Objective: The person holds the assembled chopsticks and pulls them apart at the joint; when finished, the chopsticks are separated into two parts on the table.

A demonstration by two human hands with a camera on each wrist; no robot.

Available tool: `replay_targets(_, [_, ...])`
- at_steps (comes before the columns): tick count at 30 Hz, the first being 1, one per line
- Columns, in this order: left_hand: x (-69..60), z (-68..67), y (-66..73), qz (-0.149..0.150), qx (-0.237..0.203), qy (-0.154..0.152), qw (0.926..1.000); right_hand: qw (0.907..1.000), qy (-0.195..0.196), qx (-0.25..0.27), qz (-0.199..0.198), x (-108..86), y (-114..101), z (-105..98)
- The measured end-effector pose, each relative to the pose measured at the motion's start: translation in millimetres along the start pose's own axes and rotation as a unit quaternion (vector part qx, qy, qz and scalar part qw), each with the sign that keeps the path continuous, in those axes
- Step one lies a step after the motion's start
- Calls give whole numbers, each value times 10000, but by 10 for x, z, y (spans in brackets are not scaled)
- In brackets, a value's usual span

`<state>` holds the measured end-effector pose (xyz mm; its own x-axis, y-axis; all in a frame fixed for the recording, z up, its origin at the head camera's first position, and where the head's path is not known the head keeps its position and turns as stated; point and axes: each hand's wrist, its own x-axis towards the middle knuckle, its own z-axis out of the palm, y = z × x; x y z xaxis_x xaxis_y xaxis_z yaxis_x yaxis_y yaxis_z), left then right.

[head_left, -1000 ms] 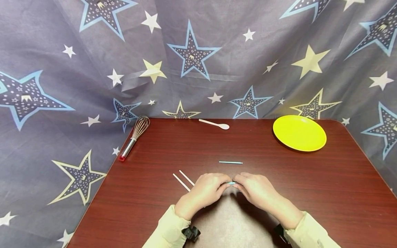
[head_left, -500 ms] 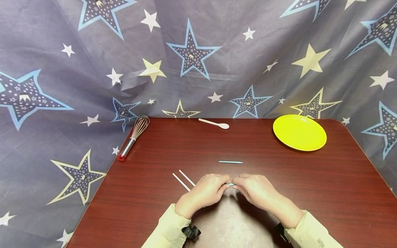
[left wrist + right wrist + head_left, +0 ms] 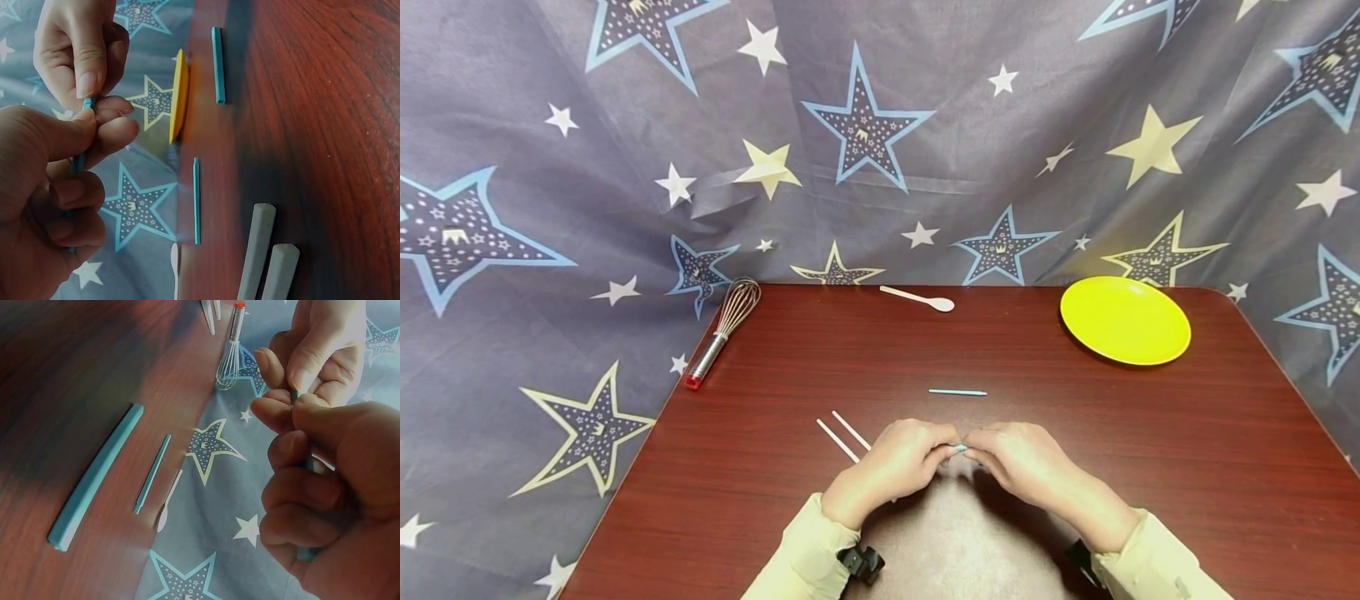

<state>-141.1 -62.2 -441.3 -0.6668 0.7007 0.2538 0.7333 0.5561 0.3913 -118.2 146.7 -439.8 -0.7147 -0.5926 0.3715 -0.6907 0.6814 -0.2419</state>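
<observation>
Both hands meet above the table, pinching a slim teal stick point(image 3: 961, 447); most of it is hidden in the fingers. The left hand point(image 3: 901, 454) holds one end, with its fingers curled round the stick in the left wrist view. The right hand point(image 3: 1021, 460) grips the other end, curled likewise in the right wrist view. Whether the stick is one piece or two joined cannot be told. A thin teal stick point(image 3: 958, 392) with a narrowed tip lies beyond the hands. A thicker teal stick point(image 3: 97, 478) lies near the right hand. Two white sticks point(image 3: 838, 441) lie partly behind the left hand.
A whisk point(image 3: 724, 333) lies along the table's left edge. At the back are a white spoon point(image 3: 917, 298) and, to the right, a yellow plate point(image 3: 1124, 321). A star-patterned cloth point(image 3: 880, 217) hangs behind the dark red table point(image 3: 760, 517).
Both hands stay together in nearly the same place. Their fingers shift only slightly on the teal stick, and the lying objects have not moved.
</observation>
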Motion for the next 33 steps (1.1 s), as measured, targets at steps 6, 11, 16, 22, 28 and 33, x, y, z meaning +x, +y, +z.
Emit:
replay_targets(6, [-13,2,-9,76,12,-12,10000,9999,-28,118,-10,12,-11,-21])
replay_targets(11, [-13,-1,-2,102,44,-18,9999,9997,-8,229,-32,16,-15,-35])
replay_targets(16, [-18,1,8,27,89,7,10000,9995,-57,293,36,20,-17,-47])
replay_targets(22, [-24,16,6,-20,96,17,10000,9993,-47,367,15,20,-25,-62])
replay_targets(28, [-26,30,-3,89,102,108,9998,9985,-111,530,35,17,-11,-67])
replay_targets(33, [-31,47,0,84,192,238,9995,9984,-164,512,172,20,-2,-64])
